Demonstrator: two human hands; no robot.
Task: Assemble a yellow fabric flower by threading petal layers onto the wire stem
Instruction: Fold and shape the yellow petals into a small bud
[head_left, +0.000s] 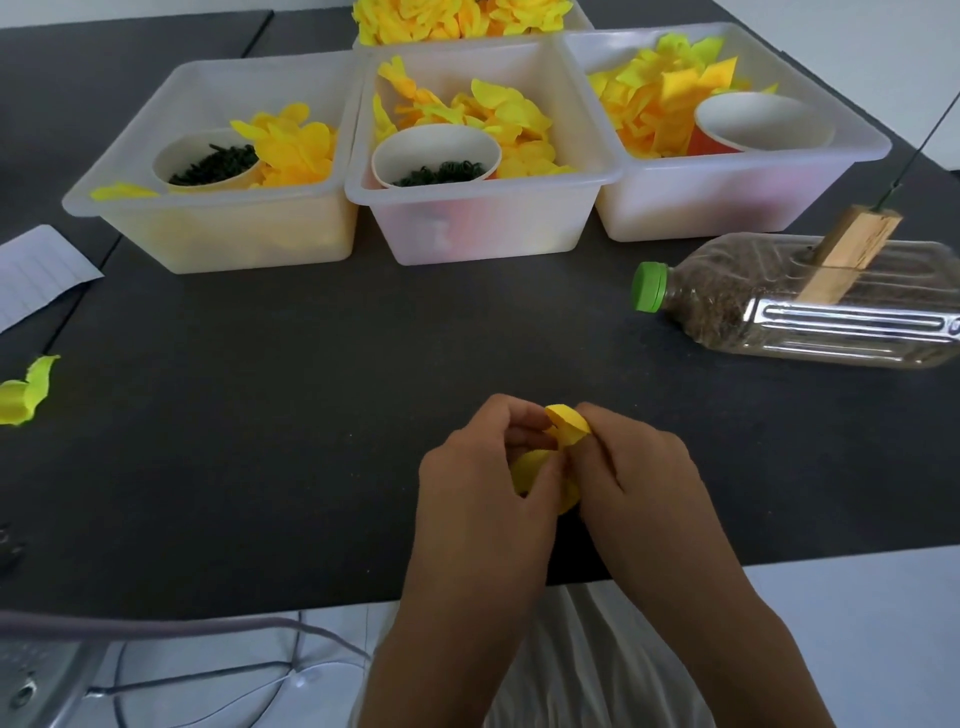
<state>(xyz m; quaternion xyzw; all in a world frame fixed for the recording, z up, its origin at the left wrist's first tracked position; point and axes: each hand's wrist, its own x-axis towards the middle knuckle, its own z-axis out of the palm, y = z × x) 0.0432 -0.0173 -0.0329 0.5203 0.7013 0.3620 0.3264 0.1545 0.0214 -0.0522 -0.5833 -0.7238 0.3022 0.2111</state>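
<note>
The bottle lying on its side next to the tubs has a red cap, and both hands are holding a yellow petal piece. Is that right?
Not quite. The head view shows the bottle lying on its side next to the tubs, but its cap is green, not red. The rest is right: the left hand and right hand both hold the yellow petal piece.

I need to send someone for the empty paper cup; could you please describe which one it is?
Three translucent plastic bins stand in a row across the dark table. In the right-hand bin, among yellow fabric petals, lies an orange paper cup. Unlike the other two cups, it shows a bare white inside.
</note>
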